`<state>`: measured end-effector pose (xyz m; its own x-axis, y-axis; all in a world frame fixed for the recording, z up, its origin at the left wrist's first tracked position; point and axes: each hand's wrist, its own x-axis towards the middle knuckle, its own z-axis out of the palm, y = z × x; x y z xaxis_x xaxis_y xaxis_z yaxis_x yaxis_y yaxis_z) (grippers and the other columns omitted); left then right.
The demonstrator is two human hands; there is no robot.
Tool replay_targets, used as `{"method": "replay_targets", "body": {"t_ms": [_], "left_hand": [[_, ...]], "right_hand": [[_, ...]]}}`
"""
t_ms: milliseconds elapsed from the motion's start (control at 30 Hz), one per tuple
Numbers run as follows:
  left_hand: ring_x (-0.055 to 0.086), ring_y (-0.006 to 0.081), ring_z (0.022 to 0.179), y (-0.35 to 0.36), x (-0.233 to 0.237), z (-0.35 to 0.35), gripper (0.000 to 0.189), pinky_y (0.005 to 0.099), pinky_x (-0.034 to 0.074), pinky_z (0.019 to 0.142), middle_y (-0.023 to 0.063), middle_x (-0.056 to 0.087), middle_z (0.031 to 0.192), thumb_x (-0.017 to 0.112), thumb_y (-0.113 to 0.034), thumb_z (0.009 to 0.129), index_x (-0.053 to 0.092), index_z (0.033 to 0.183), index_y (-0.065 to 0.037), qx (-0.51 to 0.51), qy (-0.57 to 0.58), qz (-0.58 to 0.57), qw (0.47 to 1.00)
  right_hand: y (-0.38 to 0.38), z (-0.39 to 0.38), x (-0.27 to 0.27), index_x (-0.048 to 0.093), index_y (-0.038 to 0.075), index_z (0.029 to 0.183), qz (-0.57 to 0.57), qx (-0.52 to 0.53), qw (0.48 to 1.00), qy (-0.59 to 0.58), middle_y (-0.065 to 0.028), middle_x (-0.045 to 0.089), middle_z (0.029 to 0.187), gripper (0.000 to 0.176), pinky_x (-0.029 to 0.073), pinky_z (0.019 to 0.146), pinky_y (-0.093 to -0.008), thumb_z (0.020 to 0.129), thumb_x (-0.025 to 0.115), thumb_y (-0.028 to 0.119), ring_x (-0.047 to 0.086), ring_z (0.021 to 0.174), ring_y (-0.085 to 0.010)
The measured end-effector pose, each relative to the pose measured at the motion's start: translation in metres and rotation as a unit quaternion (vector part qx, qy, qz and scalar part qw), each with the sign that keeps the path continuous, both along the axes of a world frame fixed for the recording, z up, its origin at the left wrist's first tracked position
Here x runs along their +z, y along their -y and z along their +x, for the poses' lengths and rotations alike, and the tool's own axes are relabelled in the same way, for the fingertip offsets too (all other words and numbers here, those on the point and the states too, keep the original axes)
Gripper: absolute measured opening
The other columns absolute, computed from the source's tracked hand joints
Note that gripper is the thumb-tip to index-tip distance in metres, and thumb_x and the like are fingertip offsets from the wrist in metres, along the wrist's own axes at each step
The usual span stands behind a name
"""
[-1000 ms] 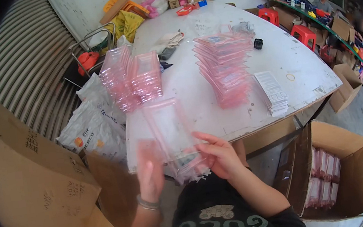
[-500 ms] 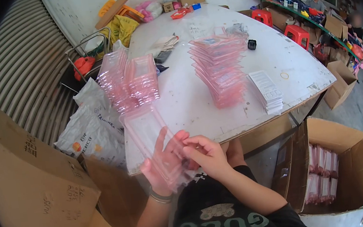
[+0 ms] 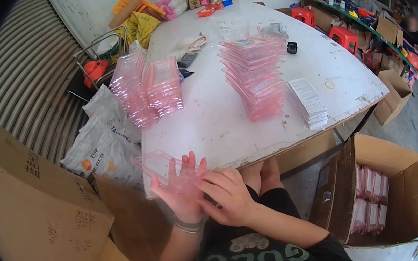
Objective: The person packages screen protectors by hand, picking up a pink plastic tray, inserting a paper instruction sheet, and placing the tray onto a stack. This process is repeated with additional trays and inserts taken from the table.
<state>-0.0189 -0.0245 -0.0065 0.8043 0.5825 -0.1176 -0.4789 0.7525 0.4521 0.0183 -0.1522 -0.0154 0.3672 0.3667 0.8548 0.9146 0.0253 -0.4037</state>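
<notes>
Spreading its fingers wide, the left hand [image 3: 182,191] lies palm up against a clear pink pouch [image 3: 159,164] at the lower centre of the frame. The right hand [image 3: 229,196] curls at the pouch's right end; whether it pinches, I cannot tell.

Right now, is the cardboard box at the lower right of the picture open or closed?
Open: no flap covers the top of the cardboard box, and pink packets show inside.
</notes>
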Motion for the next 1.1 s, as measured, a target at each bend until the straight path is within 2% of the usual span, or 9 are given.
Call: {"method": "replay_targets", "body": {"t_ms": [200, 300, 400, 500, 600, 700, 800, 900, 1100], "left_hand": [[0.054, 0.0346, 0.116, -0.008, -0.014, 0.008, 0.078, 0.0586, 0.036, 0.114, 0.0179, 0.053, 0.117, 0.058, -0.066, 0.084, 0.039, 0.127, -0.003, -0.021, 0.061, -0.013, 0.998], [0.054, 0.0376, 0.116, -0.005, -0.012, 0.011, 0.075, 0.06, 0.036, 0.112, 0.0176, 0.052, 0.119, 0.056, -0.063, 0.088, 0.034, 0.132, -0.006, -0.022, 0.05, -0.005, 0.999], [0.052, 0.0372, 0.121, -0.004, -0.01, -0.002, 0.072, 0.0614, 0.037, 0.112, 0.0166, 0.053, 0.121, 0.051, -0.063, 0.089, 0.036, 0.132, -0.008, -0.05, 0.042, 0.032, 0.997], [0.048, 0.0349, 0.126, -0.013, -0.017, -0.001, 0.078, 0.0634, 0.037, 0.111, 0.0143, 0.05, 0.127, 0.05, -0.063, 0.089, 0.031, 0.143, -0.01, -0.037, 0.062, 0.03, 0.997], [0.046, 0.0326, 0.128, -0.01, -0.018, -0.001, 0.088, 0.0645, 0.038, 0.11, 0.0116, 0.046, 0.132, 0.05, -0.063, 0.088, 0.022, 0.153, -0.012, -0.009, 0.039, 0.111, 0.993], [0.046, 0.0313, 0.128, -0.008, -0.025, 0.001, 0.095, 0.0632, 0.039, 0.11, 0.0111, 0.043, 0.135, 0.05, -0.063, 0.087, 0.017, 0.158, -0.01, -0.056, 0.091, 0.117, 0.987], [0.05, 0.0299, 0.126, -0.006, -0.022, 0.007, 0.097, 0.0626, 0.036, 0.113, 0.0103, 0.053, 0.13, 0.052, -0.068, 0.084, 0.027, 0.153, -0.004, -0.038, 0.099, 0.145, 0.984], [0.047, 0.0278, 0.132, -0.018, -0.024, 0.004, 0.109, 0.0614, 0.035, 0.114, 0.0092, 0.051, 0.137, 0.055, -0.076, 0.082, 0.021, 0.157, -0.004, -0.102, 0.097, 0.179, 0.974], [0.046, 0.0267, 0.134, -0.012, -0.028, 0.005, 0.12, 0.0571, 0.033, 0.117, 0.0093, 0.049, 0.14, 0.057, -0.083, 0.079, 0.013, 0.16, -0.005, -0.091, 0.109, 0.209, 0.968]], "right_hand": [[0.009, 0.001, 0.004, 0.062, -0.001, 0.124, -0.046, 0.138, 0.988, -0.053, -0.0181, 0.063, 0.12, 0.067, 0.042, 0.1, -0.0487, 0.071, 0.086, 0.033, 0.059, 0.113, -0.0379], [0.009, 0.007, 0.008, 0.061, 0.002, 0.129, -0.14, 0.092, 0.985, -0.047, -0.0176, 0.062, 0.127, 0.077, 0.029, 0.111, -0.0533, 0.07, 0.085, 0.045, 0.056, 0.121, -0.0362], [0.004, 0.017, 0.02, 0.057, 0.003, 0.135, -0.122, 0.14, 0.977, -0.106, -0.0165, 0.06, 0.134, 0.086, 0.018, 0.114, -0.0575, 0.07, 0.084, 0.053, 0.051, 0.13, -0.0345], [0.003, 0.016, 0.026, 0.048, 0.003, 0.144, -0.293, 0.222, 0.914, -0.173, -0.0182, 0.055, 0.142, 0.096, 0.011, 0.116, -0.0613, 0.071, 0.083, 0.055, 0.045, 0.138, -0.0351], [0.003, 0.015, 0.007, 0.042, 0.004, 0.15, -0.278, 0.16, 0.946, -0.045, -0.0185, 0.051, 0.147, 0.102, 0.011, 0.115, -0.0631, 0.073, 0.08, 0.058, 0.041, 0.142, -0.0351], [0.0, 0.007, 0.008, 0.042, 0.008, 0.151, -0.207, 0.13, 0.968, -0.064, -0.0185, 0.048, 0.15, 0.101, 0.012, 0.115, -0.0631, 0.074, 0.078, 0.061, 0.042, 0.141, -0.0352], [-0.003, 0.009, 0.012, 0.043, 0.01, 0.151, -0.203, 0.113, 0.969, -0.082, -0.0187, 0.046, 0.152, 0.101, 0.012, 0.114, -0.0624, 0.074, 0.077, 0.065, 0.041, 0.143, -0.0348], [-0.001, 0.01, 0.014, 0.048, 0.012, 0.149, -0.251, 0.168, 0.947, -0.111, -0.0181, 0.044, 0.154, 0.097, 0.011, 0.115, -0.0621, 0.073, 0.078, 0.064, 0.039, 0.145, -0.0343], [0.0, 0.022, 0.005, 0.06, 0.018, 0.14, -0.245, 0.199, 0.945, -0.088, -0.0156, 0.046, 0.153, 0.085, 0.01, 0.115, -0.0642, 0.07, 0.081, 0.062, 0.038, 0.145, -0.0349]]}}
